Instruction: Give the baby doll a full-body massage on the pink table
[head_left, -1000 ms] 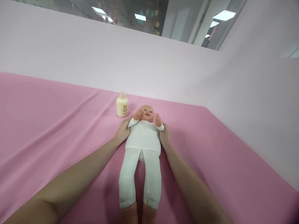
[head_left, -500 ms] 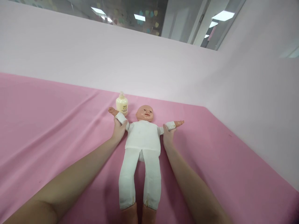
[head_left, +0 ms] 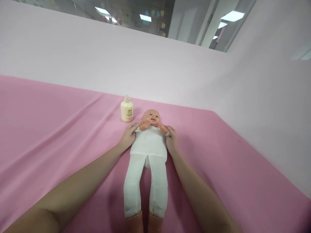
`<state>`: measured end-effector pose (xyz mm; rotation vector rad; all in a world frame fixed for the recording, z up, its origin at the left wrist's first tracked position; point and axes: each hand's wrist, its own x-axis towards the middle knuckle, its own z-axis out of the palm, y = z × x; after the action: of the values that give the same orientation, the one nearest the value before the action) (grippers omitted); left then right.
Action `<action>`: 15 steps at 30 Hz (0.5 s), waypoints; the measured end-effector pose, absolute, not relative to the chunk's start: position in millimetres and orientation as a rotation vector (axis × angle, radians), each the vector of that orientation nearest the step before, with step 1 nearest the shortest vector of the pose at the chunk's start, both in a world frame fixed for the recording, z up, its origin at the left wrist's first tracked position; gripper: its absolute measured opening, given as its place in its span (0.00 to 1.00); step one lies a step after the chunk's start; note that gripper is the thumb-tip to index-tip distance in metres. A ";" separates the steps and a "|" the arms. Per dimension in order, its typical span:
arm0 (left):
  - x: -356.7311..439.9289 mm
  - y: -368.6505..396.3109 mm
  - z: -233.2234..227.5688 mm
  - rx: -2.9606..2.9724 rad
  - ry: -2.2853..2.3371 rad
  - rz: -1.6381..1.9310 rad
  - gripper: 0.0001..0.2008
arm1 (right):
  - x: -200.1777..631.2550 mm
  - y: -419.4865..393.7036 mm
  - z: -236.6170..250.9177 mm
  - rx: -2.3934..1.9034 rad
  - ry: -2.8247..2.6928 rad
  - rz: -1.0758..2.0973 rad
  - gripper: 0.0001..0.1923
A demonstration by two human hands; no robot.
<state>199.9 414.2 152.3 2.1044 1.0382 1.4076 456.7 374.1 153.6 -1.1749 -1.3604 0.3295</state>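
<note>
Two bare forearms reach forward from the bottom of the view, one on each side of a baby doll [head_left: 149,152] lying face up on a pink cloth [head_left: 60,129] that covers the worktop. The doll wears a white top and white trousers, its head points away from the viewer, and its feet lie nearest, at the bottom edge of the view.

The left hand [head_left: 128,136] is curled around the doll's arm on that side, at the shoulder and sleeve. The right hand [head_left: 171,139] holds the doll's other arm in the same way. Both doll arms are folded inward, so that the doll's small fists meet on its upper chest, just under the chin. The person's fingers lie over the sleeves, and the palms press against the sides of the doll's body.

A small cream-coloured bottle [head_left: 127,110] with a pale cap and a printed label stands upright on the cloth, just beside the doll's head, on the left. It is near the left hand but not touching it.

A pale pink wall [head_left: 136,64] rises behind the worktop and runs along its right side. Above it are windows and ceiling lights [head_left: 145,17].
</note>
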 end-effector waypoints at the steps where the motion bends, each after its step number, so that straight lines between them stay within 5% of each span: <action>1: 199.6 414.8 152.4 2.125 1.026 1.398 0.31 | 457.0 374.7 153.2 -1.176 -1.395 0.342 0.27; 15: 199.1 414.7 148.8 1.598 1.180 1.433 0.27 | 458.2 375.5 152.1 -1.313 -1.104 0.482 0.19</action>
<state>199.1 414.7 148.8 1.5978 1.1798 1.4328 458.2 375.5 152.1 -1.3125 -1.1036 0.4822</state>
